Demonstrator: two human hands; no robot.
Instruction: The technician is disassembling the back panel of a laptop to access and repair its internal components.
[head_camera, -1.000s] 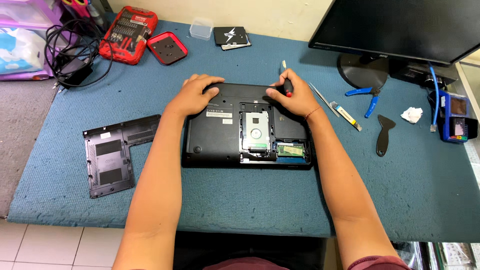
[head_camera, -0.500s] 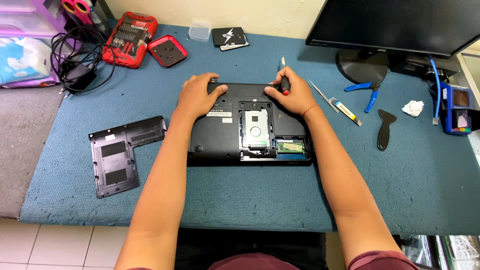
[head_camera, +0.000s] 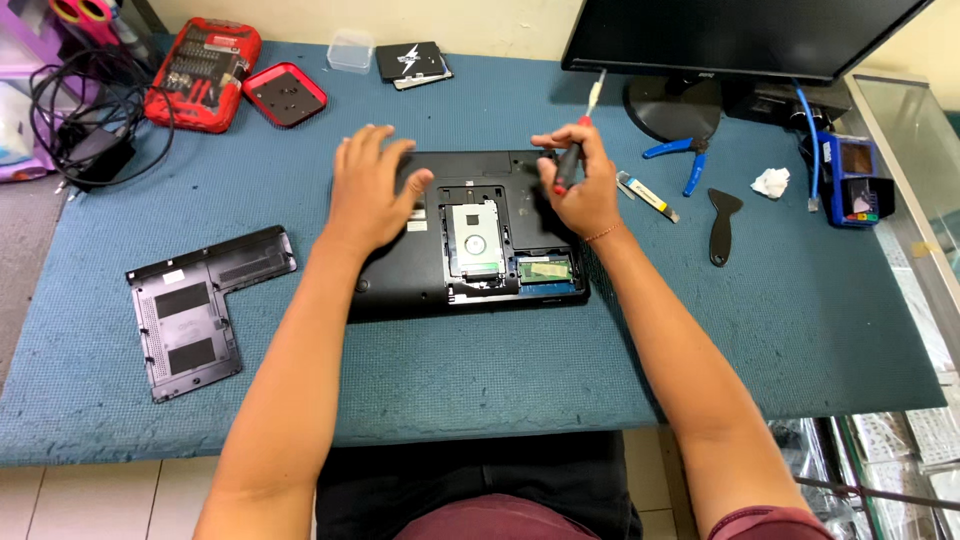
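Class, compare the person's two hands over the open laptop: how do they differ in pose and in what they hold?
The left hand lies flat, fingers spread, empty, on the laptop; the right hand is curled around a red-and-black screwdriver. The left hand rests at the laptop's far left, the right hand at its far right. Both are bare and sit over the laptop's far edge.

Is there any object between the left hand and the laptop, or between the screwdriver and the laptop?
Nothing visible. The left hand rests flat on the upturned laptop, and the right hand holds the screwdriver over its far right corner; the tip is hidden.
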